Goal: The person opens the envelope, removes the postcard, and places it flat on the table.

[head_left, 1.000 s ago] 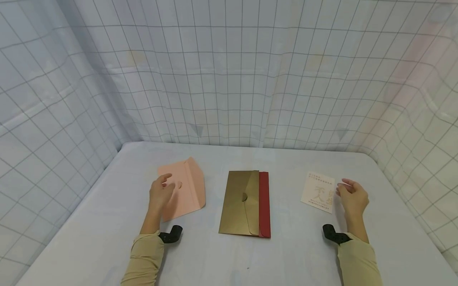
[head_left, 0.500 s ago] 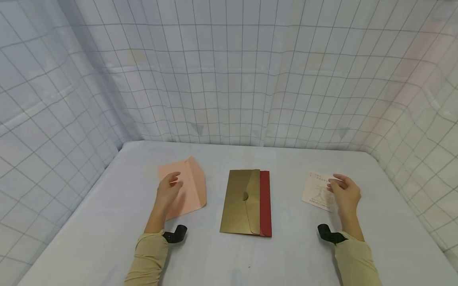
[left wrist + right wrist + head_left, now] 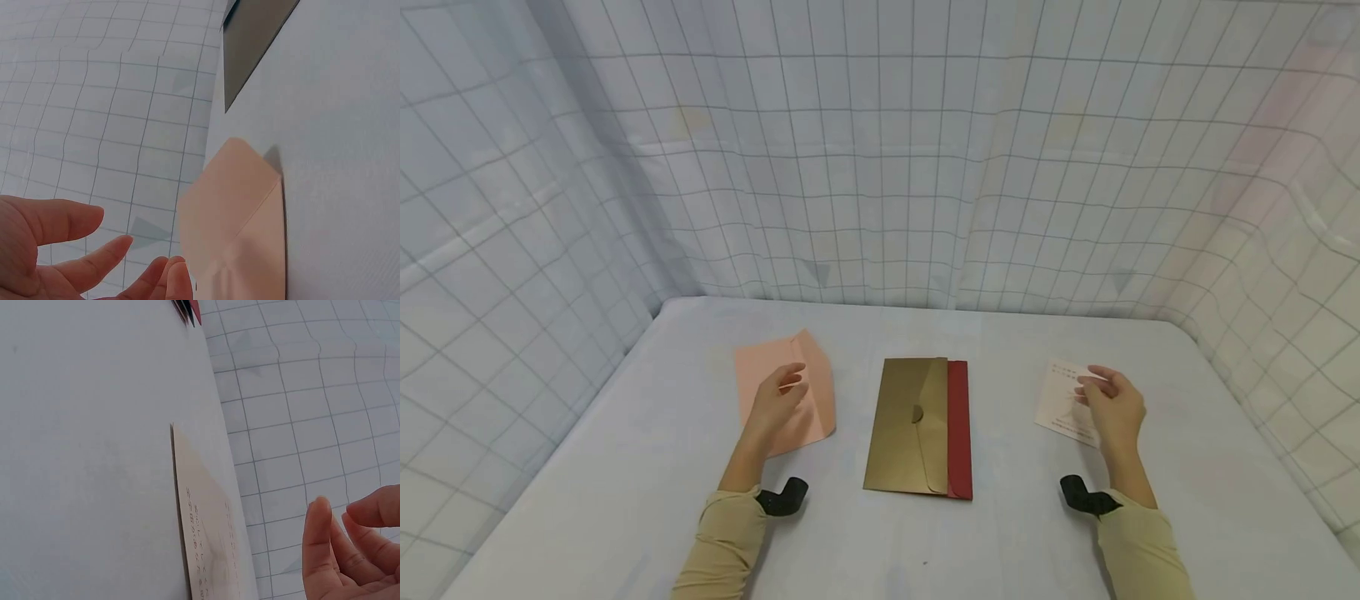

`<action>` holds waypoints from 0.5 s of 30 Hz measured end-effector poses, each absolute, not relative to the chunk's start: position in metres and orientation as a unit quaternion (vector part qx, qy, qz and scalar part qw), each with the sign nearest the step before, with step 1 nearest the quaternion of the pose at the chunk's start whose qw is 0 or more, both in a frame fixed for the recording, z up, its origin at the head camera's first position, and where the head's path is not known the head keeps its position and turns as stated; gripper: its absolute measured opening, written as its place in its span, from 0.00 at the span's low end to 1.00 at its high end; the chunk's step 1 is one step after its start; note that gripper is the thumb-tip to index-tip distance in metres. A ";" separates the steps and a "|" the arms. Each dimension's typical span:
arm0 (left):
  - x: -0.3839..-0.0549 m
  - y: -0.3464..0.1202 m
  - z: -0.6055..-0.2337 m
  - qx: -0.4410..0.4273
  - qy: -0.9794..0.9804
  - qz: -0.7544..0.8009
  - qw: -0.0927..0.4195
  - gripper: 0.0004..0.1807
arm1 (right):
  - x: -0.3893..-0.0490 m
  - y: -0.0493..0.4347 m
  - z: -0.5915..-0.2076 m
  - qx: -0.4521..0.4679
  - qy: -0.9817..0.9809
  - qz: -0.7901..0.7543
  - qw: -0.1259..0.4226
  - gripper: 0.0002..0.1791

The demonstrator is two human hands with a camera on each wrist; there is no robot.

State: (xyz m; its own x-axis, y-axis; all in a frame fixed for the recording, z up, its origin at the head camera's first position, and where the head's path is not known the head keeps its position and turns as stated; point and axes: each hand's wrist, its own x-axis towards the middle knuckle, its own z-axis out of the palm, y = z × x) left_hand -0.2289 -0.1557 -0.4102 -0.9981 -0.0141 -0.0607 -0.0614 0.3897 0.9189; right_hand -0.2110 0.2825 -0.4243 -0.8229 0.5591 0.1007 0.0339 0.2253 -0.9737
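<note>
Both hands have shifted inward over the last second: the left hand (image 3: 775, 402) covers more of the middle of the pink envelope (image 3: 820, 404), and the right hand (image 3: 1116, 406) has gone from beside the card (image 3: 1060, 404) to over its right part. Behind and to either side hangs a white curtain (image 3: 850, 175) with dark grid lines. Before it spreads the white-covered table (image 3: 1000, 533). Near its middle lies a gold envelope (image 3: 898, 442), overlapping a red envelope (image 3: 959, 433) that shows as a strip along its right edge. To the left is the pink envelope, its flap unfolded toward the gold one; well apart on the right lies the pale card, printed with lettering. Each hand is loosely bent, thumb and fingers spread with a gap between; whether the left fingertips touch the pink envelope cannot be told. Smallest is the gold envelope's half-round tab (image 3: 917, 414).
</note>
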 end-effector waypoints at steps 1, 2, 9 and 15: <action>-0.228 -0.153 -0.411 -0.020 0.834 0.551 0.023 0.25 | -0.211 0.282 -0.425 -0.195 -0.753 0.588 0.223 0.17; -0.228 -0.151 -0.411 -0.019 0.832 0.553 0.025 0.25 | -0.211 0.280 -0.425 -0.191 -0.759 0.580 0.225 0.16; -0.226 -0.139 -0.414 -0.010 0.825 0.565 0.027 0.25 | -0.209 0.272 -0.425 -0.178 -0.776 0.566 0.214 0.16; -0.227 -0.136 -0.412 -0.010 0.825 0.565 0.028 0.25 | -0.209 0.268 -0.424 -0.173 -0.782 0.560 0.212 0.17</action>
State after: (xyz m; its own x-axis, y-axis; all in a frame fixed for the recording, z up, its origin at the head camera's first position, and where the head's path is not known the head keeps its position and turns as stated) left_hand -0.2271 -0.1358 -0.4123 -0.9983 0.0150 -0.0565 -0.0472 0.3617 0.9311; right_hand -0.2094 0.2684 -0.4240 -0.8496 0.5090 0.1379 0.0334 0.3130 -0.9492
